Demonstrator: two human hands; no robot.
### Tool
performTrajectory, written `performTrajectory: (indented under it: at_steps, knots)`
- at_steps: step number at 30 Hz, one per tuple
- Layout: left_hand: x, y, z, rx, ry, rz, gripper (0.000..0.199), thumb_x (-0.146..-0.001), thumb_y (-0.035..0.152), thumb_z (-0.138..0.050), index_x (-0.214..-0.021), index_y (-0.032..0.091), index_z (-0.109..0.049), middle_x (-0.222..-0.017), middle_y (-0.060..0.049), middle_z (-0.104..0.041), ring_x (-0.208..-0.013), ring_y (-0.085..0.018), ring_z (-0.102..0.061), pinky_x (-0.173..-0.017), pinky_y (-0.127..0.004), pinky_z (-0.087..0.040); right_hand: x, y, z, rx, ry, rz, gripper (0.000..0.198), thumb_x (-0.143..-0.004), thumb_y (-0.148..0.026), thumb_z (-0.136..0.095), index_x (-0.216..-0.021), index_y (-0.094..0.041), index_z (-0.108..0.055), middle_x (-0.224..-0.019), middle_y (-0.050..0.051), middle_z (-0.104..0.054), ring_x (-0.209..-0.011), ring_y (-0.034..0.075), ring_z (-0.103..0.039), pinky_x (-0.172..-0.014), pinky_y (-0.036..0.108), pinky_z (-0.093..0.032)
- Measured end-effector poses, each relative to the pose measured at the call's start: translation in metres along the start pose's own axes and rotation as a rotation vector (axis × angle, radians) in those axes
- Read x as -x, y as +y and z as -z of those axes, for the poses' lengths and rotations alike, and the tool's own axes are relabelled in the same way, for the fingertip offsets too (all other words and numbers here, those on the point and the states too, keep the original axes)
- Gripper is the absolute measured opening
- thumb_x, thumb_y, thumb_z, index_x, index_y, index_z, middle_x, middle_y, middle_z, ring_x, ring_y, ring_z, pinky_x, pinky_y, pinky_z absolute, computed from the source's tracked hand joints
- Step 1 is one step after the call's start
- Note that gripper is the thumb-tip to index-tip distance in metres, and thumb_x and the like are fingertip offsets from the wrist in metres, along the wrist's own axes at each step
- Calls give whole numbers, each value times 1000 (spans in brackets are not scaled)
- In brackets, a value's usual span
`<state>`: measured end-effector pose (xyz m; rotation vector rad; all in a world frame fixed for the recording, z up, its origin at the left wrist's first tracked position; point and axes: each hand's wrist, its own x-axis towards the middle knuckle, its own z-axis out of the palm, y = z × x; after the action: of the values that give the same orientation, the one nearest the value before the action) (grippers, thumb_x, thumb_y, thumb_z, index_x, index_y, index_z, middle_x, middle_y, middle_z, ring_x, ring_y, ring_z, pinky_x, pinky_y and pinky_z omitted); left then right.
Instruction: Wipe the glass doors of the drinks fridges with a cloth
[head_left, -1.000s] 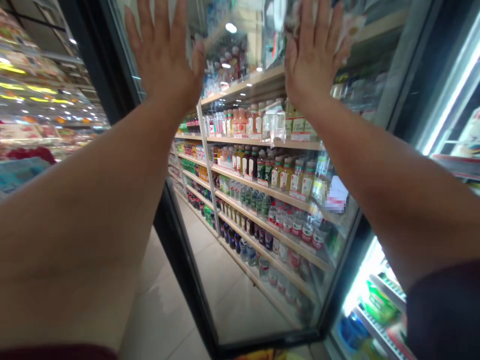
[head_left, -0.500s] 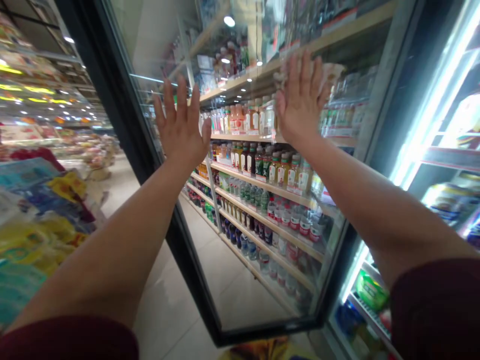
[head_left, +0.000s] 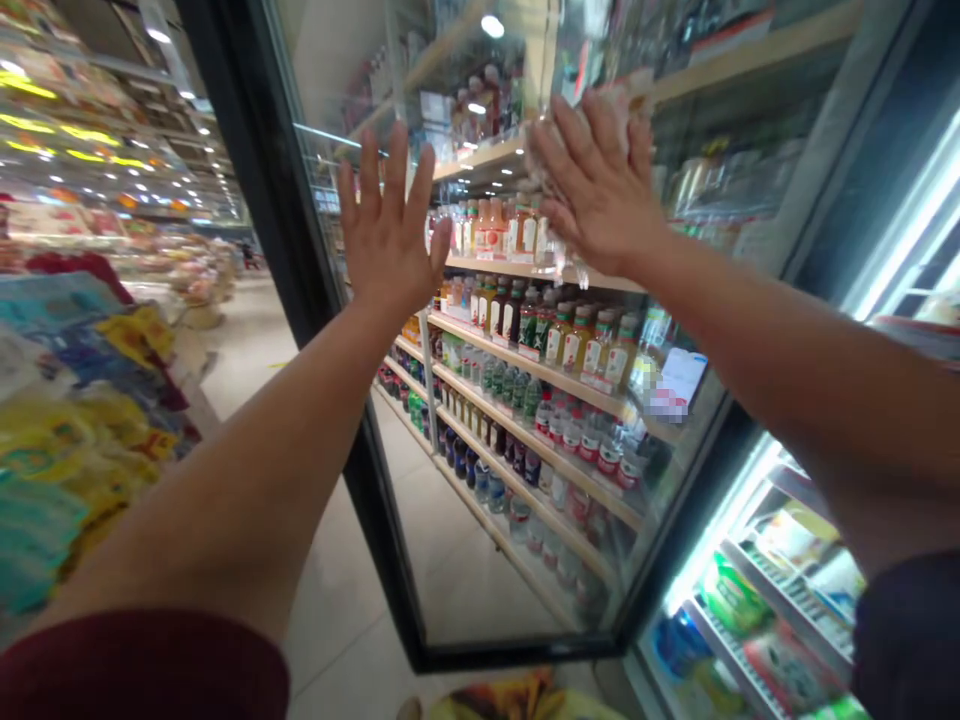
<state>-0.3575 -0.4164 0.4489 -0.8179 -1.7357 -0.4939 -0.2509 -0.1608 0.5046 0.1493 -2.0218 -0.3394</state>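
My left hand (head_left: 390, 235) lies spread with its palm against the glass door (head_left: 487, 620), near the dark frame on its left side. Under my right hand (head_left: 600, 190) is a crumpled pale cloth (head_left: 536, 160), held flat to the glass higher up and to the right. Its edges stick out past my fingers; the part beneath my palm is hidden. The door stands swung out from a lit cooler, its black frame (head_left: 262, 180) slanting down the view. Shelves of bottles (head_left: 577, 335) show in the glass behind both hands.
On the right, the cooler's lit shelves hold packages, among them a green pack (head_left: 735, 595). Colourful bagged goods (head_left: 97, 430) stand at the left beside the tiled aisle (head_left: 330, 580). Something yellow (head_left: 525, 695) lies below the door's bottom edge.
My right hand has tilted leftward with the cloth, its fingers now slanting across the glass. My left hand stays spread on the door. The whole view has shifted slightly.
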Motion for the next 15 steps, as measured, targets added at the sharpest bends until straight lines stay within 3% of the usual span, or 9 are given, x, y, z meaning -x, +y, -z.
performTrajectory:
  at_steps: [2,4,6,7,9,11,12,15]
  knots:
    - [1,-1,-1,9,12,-7,75,-97,56,-37,-164,26,-24,-172,9,-6,-161,-17,7,-133,-42,10,-5,17,10,57,-1,-63,74,-94,-57,-29,-164,-39,-15,-173,-13,-9,-163,21,-7,-132,55,-7]
    - [2,-3,-3,65,28,-12,74,-97,57,-39,-164,29,-25,-171,12,-7,-161,-16,6,-133,-42,11,-10,30,15,115,68,-294,77,-97,-54,-26,-167,-25,-10,-175,-2,-7,-163,26,-6,-130,57,-9]
    - [1,-8,-8,128,49,-28,72,-97,58,-41,-163,32,-26,-171,14,-8,-161,-14,6,-133,-42,12,-11,27,11,140,154,-482,77,-99,-50,-26,-167,-18,-10,-175,5,-8,-162,30,-7,-129,60,-9]
    - [-1,-13,-12,150,63,-48,72,-98,57,-41,-163,30,-26,-171,14,-8,-161,-14,8,-132,-44,13,-9,20,6,129,184,-489,76,-99,-49,-27,-167,-17,-13,-174,5,-10,-162,32,-9,-129,62,-9]
    - [-7,-24,-20,164,86,-105,73,-99,56,-41,-163,24,-25,-172,12,-7,-160,-12,11,-131,-47,16,1,-9,-12,56,239,-325,71,-100,-49,-28,-165,-19,-23,-173,5,-19,-161,35,-14,-128,66,-9]
    - [-12,-33,-27,142,103,-149,74,-101,56,-41,-162,18,-23,-173,7,-5,-159,-13,14,-129,-50,19,13,-46,-32,-85,194,-119,62,-100,-49,-31,-160,-36,-33,-170,-8,-27,-161,27,-17,-132,59,-8]
    - [-14,-36,-29,123,109,-156,75,-102,57,-40,-162,16,-22,-174,5,-4,-159,-13,13,-128,-50,19,18,-65,-42,-129,180,-60,61,-100,-46,-32,-160,-35,-33,-170,-8,-27,-162,26,-15,-134,57,-8]
    - [-6,-31,-35,123,106,-143,82,-101,70,-31,-161,16,-25,-174,-1,-11,-160,-16,6,-130,-48,10,23,-111,-65,-159,187,-94,64,-102,-38,-30,-163,-19,-29,-172,1,-21,-162,28,-10,-134,56,-4]
